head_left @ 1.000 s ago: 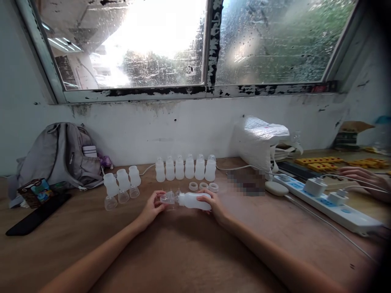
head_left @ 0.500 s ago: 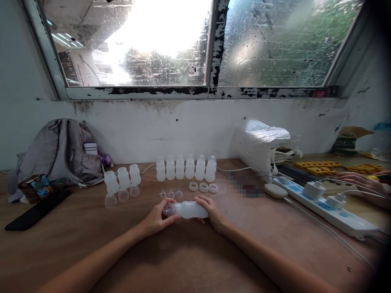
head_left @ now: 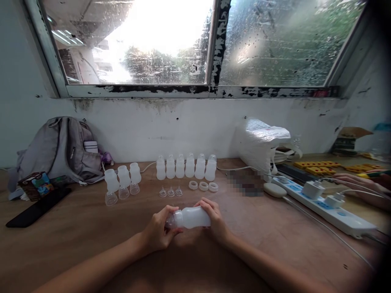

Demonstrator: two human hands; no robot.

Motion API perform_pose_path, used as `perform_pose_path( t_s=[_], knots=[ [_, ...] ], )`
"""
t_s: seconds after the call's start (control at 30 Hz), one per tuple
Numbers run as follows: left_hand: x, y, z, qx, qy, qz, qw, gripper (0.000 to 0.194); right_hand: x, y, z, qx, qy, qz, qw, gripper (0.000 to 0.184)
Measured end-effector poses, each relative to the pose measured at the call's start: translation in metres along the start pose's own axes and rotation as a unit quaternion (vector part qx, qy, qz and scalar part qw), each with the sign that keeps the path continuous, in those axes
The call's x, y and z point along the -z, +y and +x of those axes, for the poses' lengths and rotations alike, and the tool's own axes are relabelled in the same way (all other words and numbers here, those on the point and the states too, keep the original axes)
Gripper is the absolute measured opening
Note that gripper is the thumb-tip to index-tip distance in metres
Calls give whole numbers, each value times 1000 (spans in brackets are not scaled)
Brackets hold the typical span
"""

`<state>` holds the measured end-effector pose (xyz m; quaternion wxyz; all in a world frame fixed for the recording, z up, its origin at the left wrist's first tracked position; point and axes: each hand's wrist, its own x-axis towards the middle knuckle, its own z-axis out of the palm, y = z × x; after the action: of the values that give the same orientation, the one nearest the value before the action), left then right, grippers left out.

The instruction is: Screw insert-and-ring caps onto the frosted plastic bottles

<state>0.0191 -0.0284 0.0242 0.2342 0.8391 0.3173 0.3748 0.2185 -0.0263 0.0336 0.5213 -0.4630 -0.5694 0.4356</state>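
Note:
A frosted white baby bottle lies sideways between my hands, just above or on the table. My left hand is closed around its clear cap end. Its other end, the base, is wrapped by my right hand. Beyond them stand three clear silicone nipples and three white collar rings. Farther back is a row of several capped baby bottles. To the left are three bottle bodies without caps, with three clear caps in front of them.
A grey backpack, a drink carton and a black flat object occupy the left. At right are a white bag, a power strip with cables, yellow parts and another person's hand.
Both hands have brought the bottle slightly nearer to me and a little to the right. My left hand's grip on the cap end has shifted, leaving more of the clear cap visible.

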Motion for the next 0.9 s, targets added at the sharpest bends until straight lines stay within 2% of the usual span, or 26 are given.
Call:
perform_pose_path(
  t_s=[0.2,0.27,0.33,0.4,0.47,0.53,0.6,0.67,0.77,0.9],
  knots=[
    [0,1,-4,-18,-8,-6,1000,42,-1,-2,-2,63,-5,-28,998,35],
    [-1,-1,-1,-8,2,-28,1000,40,0,-2,1,60,-3,-25,998,35],
    [-2,-7,5,28,24,-78,996,39,-1,0,4,43,-8,-16,999,34],
    [-2,-16,13,99,58,-169,979,44,-5,3,5,9,-32,-5,999,35],
    [-2,-24,21,170,88,-273,943,50,-12,7,4,-22,-81,2,996,36],
    [0,-29,26,209,97,-348,909,52,-21,9,0,-35,-144,-2,989,36],
    [1,-29,29,222,81,-381,894,53,-27,8,-5,-39,-192,-7,981,36],
    [1,-26,28,227,61,-384,893,52,-30,6,-7,-40,-209,-7,977,38],
    [-1,-20,26,214,62,-353,909,44,-30,5,-8,-37,-201,0,979,40],
    [-3,-16,22,147,65,-285,945,34,-25,7,-7,-6,-188,-21,982,42]
  ],
)
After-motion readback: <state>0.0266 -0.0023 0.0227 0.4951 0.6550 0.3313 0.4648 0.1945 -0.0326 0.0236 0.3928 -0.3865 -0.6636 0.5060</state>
